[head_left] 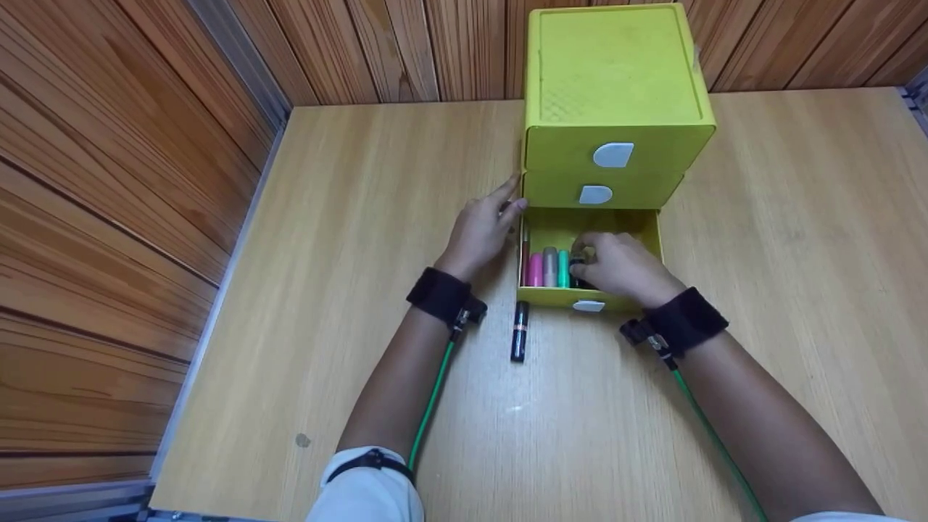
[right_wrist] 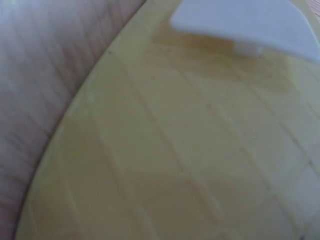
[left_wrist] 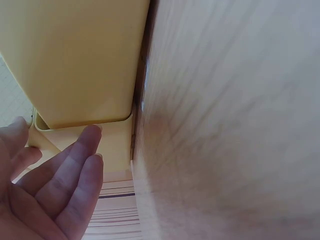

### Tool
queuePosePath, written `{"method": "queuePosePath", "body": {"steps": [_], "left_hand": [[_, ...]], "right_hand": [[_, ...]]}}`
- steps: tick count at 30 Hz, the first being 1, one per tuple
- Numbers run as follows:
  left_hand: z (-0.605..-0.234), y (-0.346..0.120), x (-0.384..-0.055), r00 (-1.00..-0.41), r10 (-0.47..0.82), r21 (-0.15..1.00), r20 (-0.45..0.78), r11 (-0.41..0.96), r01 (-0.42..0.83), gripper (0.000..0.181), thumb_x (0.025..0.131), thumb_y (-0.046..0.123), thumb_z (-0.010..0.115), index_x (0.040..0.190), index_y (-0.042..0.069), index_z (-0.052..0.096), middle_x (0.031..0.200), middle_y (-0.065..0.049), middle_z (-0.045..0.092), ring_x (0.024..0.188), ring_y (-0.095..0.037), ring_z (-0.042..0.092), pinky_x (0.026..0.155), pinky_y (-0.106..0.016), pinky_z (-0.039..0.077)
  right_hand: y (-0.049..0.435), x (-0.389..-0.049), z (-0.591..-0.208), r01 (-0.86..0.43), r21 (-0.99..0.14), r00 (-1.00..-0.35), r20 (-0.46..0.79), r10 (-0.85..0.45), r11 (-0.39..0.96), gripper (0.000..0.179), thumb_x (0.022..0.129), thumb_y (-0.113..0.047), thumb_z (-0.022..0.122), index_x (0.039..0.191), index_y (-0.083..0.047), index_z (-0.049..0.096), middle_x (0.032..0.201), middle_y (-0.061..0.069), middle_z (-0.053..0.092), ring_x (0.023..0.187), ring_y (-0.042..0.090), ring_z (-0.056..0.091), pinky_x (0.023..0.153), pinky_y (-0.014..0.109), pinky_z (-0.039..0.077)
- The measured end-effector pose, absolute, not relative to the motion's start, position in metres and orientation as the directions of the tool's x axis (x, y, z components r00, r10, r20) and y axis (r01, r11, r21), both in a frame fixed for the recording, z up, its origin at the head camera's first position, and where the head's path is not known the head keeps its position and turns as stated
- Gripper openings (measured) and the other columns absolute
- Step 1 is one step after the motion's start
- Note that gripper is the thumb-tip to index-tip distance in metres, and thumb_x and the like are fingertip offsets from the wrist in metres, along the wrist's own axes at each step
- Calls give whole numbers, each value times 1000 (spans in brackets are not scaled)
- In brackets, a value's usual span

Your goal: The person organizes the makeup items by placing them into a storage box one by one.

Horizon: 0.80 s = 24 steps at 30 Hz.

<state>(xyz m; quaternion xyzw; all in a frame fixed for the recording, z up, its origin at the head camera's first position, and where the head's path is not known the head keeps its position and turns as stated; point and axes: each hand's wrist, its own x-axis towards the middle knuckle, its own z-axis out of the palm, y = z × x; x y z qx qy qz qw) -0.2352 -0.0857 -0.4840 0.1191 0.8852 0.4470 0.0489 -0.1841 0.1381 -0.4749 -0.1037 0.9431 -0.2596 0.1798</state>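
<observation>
The bottom drawer (head_left: 554,296) of a yellow-green drawer unit (head_left: 616,72) is pulled out. Inside its left part stand a pink marker (head_left: 536,270), a grey marker (head_left: 551,267) and a green marker (head_left: 563,268) side by side. My right hand (head_left: 623,267) reaches in, thumb and fingers pinching a black marker (head_left: 577,277) beside the green one, partly hidden by the fingers. My left hand (head_left: 480,228) is at the unit's left side, thumb by the drawer's edge, its fingers (left_wrist: 75,175) extended and loosely bent in the left wrist view.
A second black marker (head_left: 519,332) lies on the wooden table (head_left: 348,290) just in front of the drawer. White handles mark the drawer fronts; one handle (right_wrist: 250,22) fills the top of the right wrist view. Wood-panelled walls (head_left: 109,217) border the table at left and back.
</observation>
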Motion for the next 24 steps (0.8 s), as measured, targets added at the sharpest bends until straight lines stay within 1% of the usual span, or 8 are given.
{"method": "queuePosePath", "body": {"steps": [3,7,10,13,16,20,22,24], "left_hand": [[-484,-85,-235,-967,254,802,22,574,168,57,101,43,46,153,26,32,98,-8,68,57,-17,54,52,-28,47],[-485,-85,-236,-966,255,793,34,582,181,56,101,43,47,152,25,33,115,-8,66,58,-15,55,51,-27,47],[-486,-86,-237,-966,256,786,39,589,188,56,101,42,47,152,24,33,117,-8,67,59,-14,56,51,-28,47],[-486,-86,-237,-966,255,791,35,584,183,56,101,43,47,152,23,33,118,-7,66,62,-15,59,52,-28,47],[-486,-86,-237,-967,254,793,37,581,183,57,101,43,47,152,23,34,114,-6,68,61,-16,57,52,-28,47],[-486,-86,-237,-966,257,794,29,582,178,58,100,44,46,152,24,33,98,-4,68,55,-15,51,50,-28,46],[-485,-86,-237,-965,262,793,30,581,182,58,100,44,46,153,23,33,91,-4,67,54,-15,49,50,-28,45],[-485,-86,-237,-964,264,794,32,579,186,58,101,44,46,153,23,33,86,-5,65,53,-15,48,50,-28,45]], "right_hand": [[139,-184,-475,-112,-531,-914,-276,-296,840,29,94,-25,64,119,-9,64,85,7,64,76,24,59,61,36,46],[139,-184,-475,-138,-521,-916,-255,-308,842,34,94,-26,63,123,-9,63,88,8,65,79,25,60,65,38,47],[139,-183,-474,-136,-508,-920,-253,-299,850,40,95,-29,63,129,-9,60,90,9,65,80,25,60,68,40,47],[139,-183,-472,-126,-498,-929,-243,-278,858,45,95,-31,62,132,-7,58,97,11,66,84,27,59,74,45,48],[139,-182,-470,-116,-497,-937,-232,-260,860,44,95,-31,61,132,-6,59,89,10,65,80,26,58,70,44,48],[139,-179,-465,-109,-507,-947,-209,-245,855,43,95,-30,63,130,-6,60,68,5,58,62,21,56,52,35,42],[139,-176,-461,-107,-516,-955,-184,-232,850,41,94,-29,64,128,-6,61,65,3,57,58,20,55,48,34,41],[139,-173,-457,-110,-523,-963,-154,-221,845,39,94,-27,65,126,-5,62,66,3,60,57,19,55,47,33,40]]}}
